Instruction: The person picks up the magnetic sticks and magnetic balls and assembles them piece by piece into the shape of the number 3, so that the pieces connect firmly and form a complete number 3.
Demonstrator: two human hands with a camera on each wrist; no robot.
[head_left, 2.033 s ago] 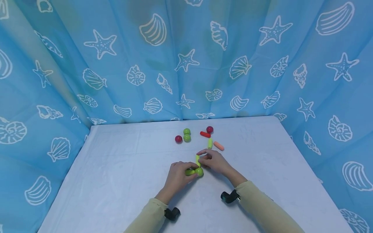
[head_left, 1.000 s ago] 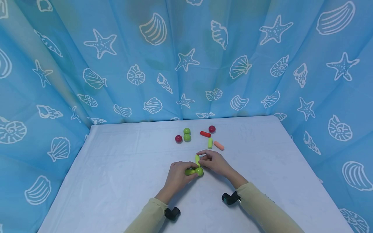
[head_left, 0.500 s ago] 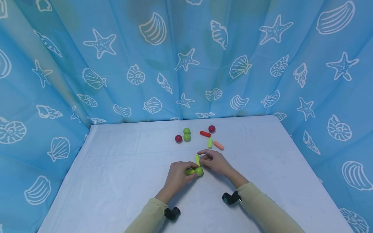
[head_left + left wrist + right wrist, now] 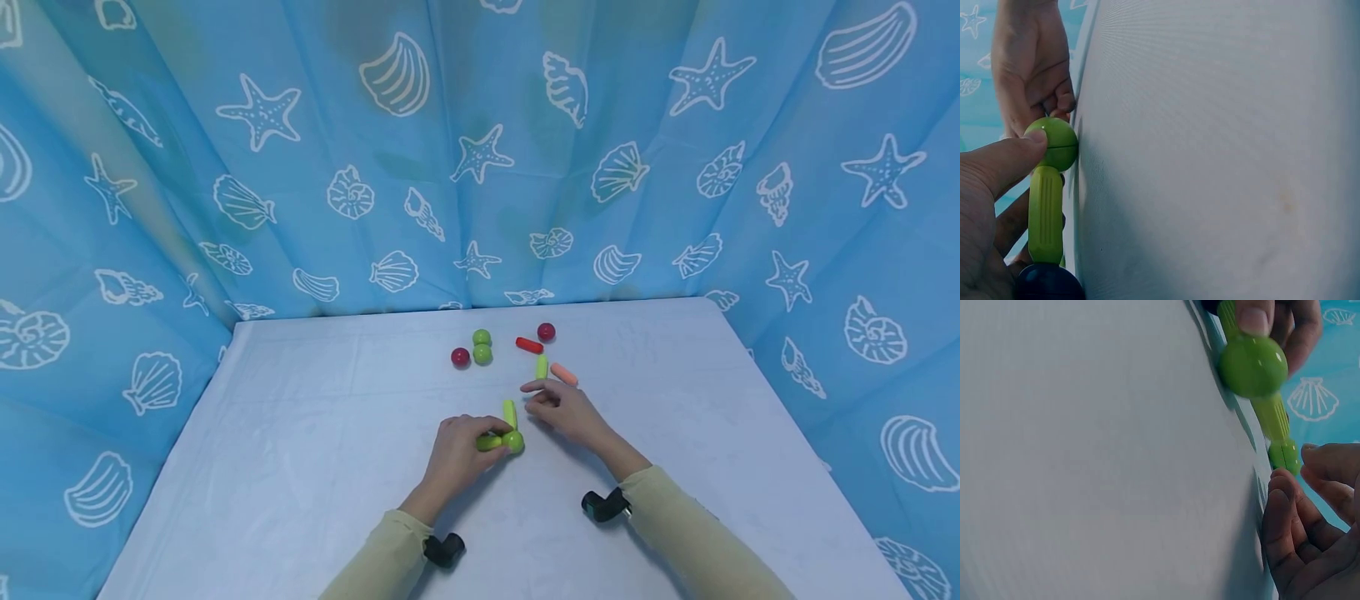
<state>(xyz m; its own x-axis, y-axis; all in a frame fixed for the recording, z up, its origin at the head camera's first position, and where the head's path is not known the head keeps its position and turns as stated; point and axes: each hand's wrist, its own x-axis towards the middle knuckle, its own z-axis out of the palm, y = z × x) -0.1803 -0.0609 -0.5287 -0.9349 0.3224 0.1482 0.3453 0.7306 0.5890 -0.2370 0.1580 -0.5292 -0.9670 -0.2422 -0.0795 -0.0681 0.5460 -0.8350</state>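
My left hand pinches a green ball from which a yellow-green rod runs back under the palm. That rod's other end meets a dark blue ball, visible in the left wrist view but hidden by the hand from above. A second yellow-green rod extends from the green ball toward the far side. Just right of this rod is my right hand, its fingers loosely bent and holding nothing. In the right wrist view a gap shows between its thumb and fingertips.
Farther back on the white table lie two green balls touching, a dark red ball and another dark red ball. Near them are a red rod, a yellow-green rod and a salmon rod. A blue curtain hangs behind.
My right hand has let go of the second yellow-green rod and moved a little to the right. The far dark red ball rolled slightly right early on. My left hand stays put.
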